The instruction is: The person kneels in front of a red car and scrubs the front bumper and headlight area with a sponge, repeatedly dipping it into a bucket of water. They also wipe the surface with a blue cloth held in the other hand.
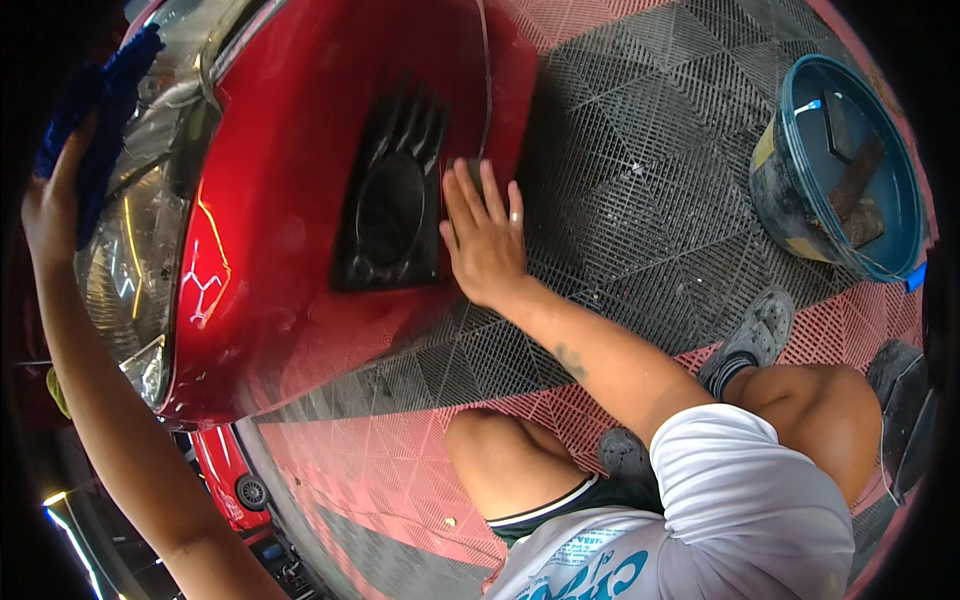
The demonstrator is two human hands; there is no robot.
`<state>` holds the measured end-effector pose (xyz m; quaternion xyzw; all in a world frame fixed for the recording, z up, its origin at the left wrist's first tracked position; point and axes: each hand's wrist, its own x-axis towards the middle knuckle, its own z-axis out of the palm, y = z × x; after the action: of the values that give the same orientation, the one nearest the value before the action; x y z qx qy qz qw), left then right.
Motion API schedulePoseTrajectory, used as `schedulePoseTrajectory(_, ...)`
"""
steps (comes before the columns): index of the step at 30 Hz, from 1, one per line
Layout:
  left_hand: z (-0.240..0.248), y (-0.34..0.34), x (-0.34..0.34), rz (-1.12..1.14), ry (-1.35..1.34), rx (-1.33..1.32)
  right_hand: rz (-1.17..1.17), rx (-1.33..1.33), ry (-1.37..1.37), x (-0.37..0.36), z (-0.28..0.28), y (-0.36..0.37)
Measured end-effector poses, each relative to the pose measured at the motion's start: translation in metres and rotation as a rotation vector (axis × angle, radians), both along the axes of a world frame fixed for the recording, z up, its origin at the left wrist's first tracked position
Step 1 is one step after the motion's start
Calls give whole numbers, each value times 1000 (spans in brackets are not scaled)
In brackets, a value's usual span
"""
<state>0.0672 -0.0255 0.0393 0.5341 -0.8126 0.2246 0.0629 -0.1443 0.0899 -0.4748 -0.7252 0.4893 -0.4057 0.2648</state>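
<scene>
Grid floor; glossy red bumper (290,230) (curved)

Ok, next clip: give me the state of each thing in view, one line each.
left hand: raised, shut on the blue cloth.
blue cloth: bunched, pressed by the headlight.
headlight: clear lens, unlit.
right hand: open, flat on the red bumper, a dark pad showing under the fingers.
red bumper: glossy, reflecting light.
black vent: fitted in the bumper.
blue bucket: upright on the grid floor, a tool inside.
</scene>
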Motion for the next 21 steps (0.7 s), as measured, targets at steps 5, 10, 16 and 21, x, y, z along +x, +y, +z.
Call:
schedulePoseTrajectory(5,-14,12,-27,66,107,-14,187,50,70,9,-22,60)
schedulePoseTrajectory(10,-15,8,-28,49,120,-17,-89,20,-224,-14,10,-55)
schedulePoseTrajectory(16,-7,23,-27,102,141,-6,119,173,-355,26,-14,49)
schedulePoseTrajectory(21,-31,-3,-27,40,194,11,-60,99,-360,-4,-16,-28)
